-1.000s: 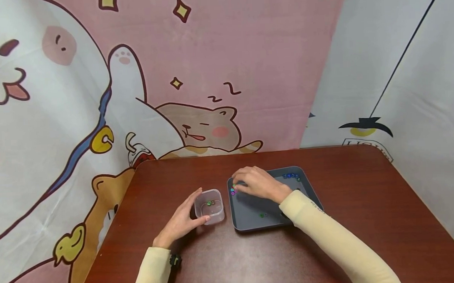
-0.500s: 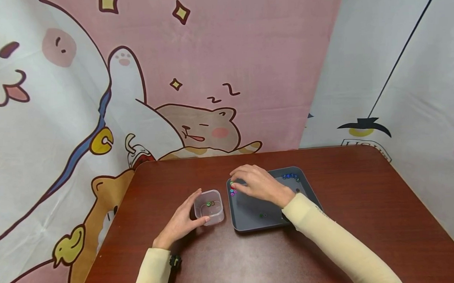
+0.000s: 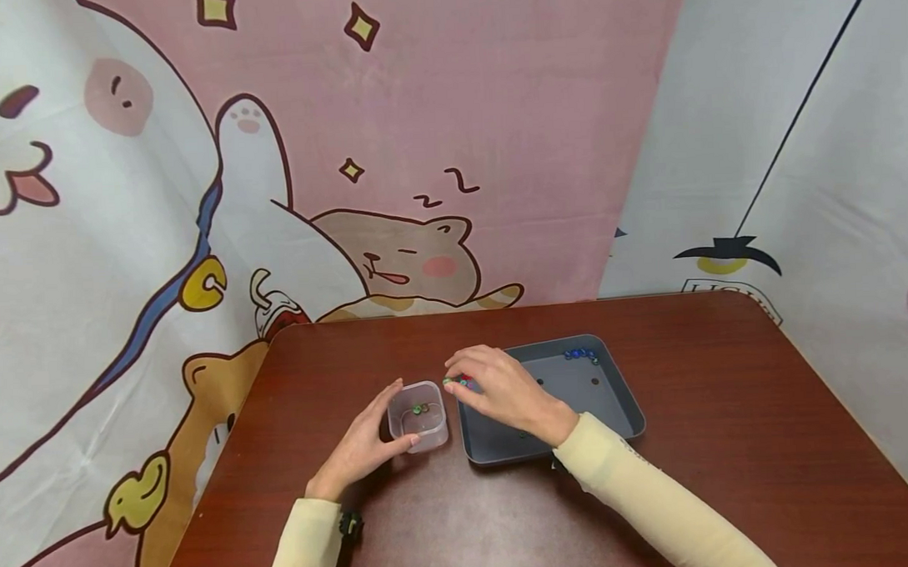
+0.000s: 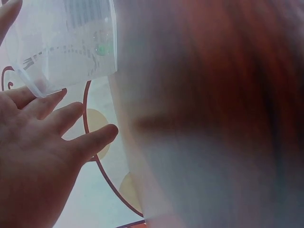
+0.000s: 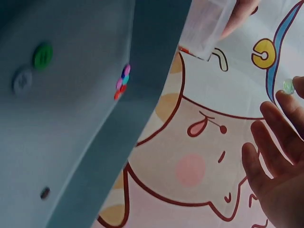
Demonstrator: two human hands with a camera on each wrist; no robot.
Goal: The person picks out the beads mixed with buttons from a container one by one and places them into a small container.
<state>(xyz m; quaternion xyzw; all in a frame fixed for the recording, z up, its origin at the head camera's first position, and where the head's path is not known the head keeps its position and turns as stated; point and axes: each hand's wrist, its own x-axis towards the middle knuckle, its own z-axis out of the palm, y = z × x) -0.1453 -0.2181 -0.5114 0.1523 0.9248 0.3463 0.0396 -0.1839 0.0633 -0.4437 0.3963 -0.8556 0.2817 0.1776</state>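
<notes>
My left hand [image 3: 362, 445] holds a clear plastic box [image 3: 438, 438] on the table, thumb at its near side and fingers at its left side. A green button [image 3: 417, 410] and a brownish one [image 3: 426, 407] lie inside the box. My right hand [image 3: 510, 390] is raised over the left rim of a grey tray [image 3: 631, 419]. Between its thumb and index finger it pinches a small green button [image 5: 289, 86], while the other fingers are spread. Red, blue and pink buttons [image 5: 122, 81] lie along the tray's wall. A green button [image 5: 42, 55] and a greyish button [image 5: 22, 80] lie farther in.
Several blue buttons [image 3: 580, 354] sit in the tray's far right corner, and a dark button [image 3: 595, 381] lies nearer. The brown table [image 3: 730, 441] extends around the box and tray. A printed cloth [image 3: 539, 147] hangs behind it.
My right hand has lifted from the tray's far left corner and moved left and nearer with the green button. My left hand and the box have stayed in place.
</notes>
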